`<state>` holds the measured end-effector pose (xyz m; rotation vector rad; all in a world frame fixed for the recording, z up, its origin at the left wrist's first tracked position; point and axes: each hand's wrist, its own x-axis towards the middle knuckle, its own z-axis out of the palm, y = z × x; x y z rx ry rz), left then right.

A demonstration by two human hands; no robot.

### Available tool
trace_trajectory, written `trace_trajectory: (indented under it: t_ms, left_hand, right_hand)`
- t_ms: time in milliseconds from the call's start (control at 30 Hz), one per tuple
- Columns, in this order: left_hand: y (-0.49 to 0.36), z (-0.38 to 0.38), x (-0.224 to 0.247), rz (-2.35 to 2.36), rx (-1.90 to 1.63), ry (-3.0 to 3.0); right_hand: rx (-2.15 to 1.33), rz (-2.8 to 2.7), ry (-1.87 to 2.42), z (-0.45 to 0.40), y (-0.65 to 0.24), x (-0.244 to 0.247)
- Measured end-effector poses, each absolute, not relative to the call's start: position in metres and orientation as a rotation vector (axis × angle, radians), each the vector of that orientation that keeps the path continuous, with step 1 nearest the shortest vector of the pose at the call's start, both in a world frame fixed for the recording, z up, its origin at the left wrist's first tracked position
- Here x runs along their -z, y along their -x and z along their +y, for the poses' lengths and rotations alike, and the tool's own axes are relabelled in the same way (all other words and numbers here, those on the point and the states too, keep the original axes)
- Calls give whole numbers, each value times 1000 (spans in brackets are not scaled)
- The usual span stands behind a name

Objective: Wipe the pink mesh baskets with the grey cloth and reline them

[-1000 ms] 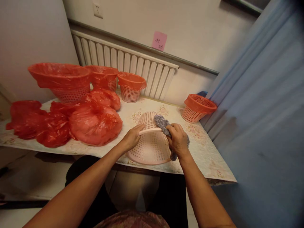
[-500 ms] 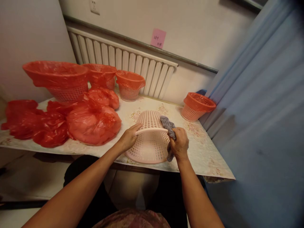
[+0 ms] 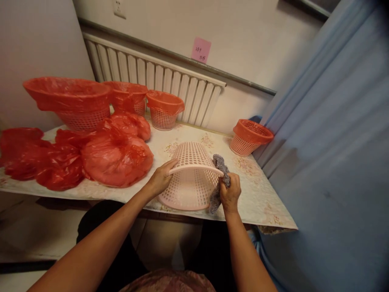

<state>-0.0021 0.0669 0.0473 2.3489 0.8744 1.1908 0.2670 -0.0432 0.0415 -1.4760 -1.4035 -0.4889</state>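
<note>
A pale pink plastic basket (image 3: 194,156) with a lattice wall lies on its side on the table, its open mouth facing me. My left hand (image 3: 161,177) grips the left part of its rim, thumb and fingers closed on it. In my right hand (image 3: 230,190) is a crumpled grey cloth (image 3: 216,196), pressed round the right part of the rim. One end of the cloth sticks up outside the basket and the other hangs down by the mouth. The fingertips of my right hand are partly hidden by the cloth.
Red bagged bundles (image 3: 118,160) cover the table's left side. Behind them stand several lattice baskets with red liners, one of them small (image 3: 165,111). Another lined basket (image 3: 249,138) stands at the right by a blue curtain (image 3: 328,154). A radiator (image 3: 158,73) runs along the wall.
My right hand and the cloth have slid along the rim, down and round its right side. My left hand still holds the left rim, and the view has shifted slightly.
</note>
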Motion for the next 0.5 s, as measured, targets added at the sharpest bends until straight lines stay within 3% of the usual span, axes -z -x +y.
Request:
trace_trajectory:
  t_ms: [500]
  left_hand:
    - [11, 71, -36, 885, -1241, -2298]
  right_hand:
    - [311, -1179, 1570, -50, -270, 1]
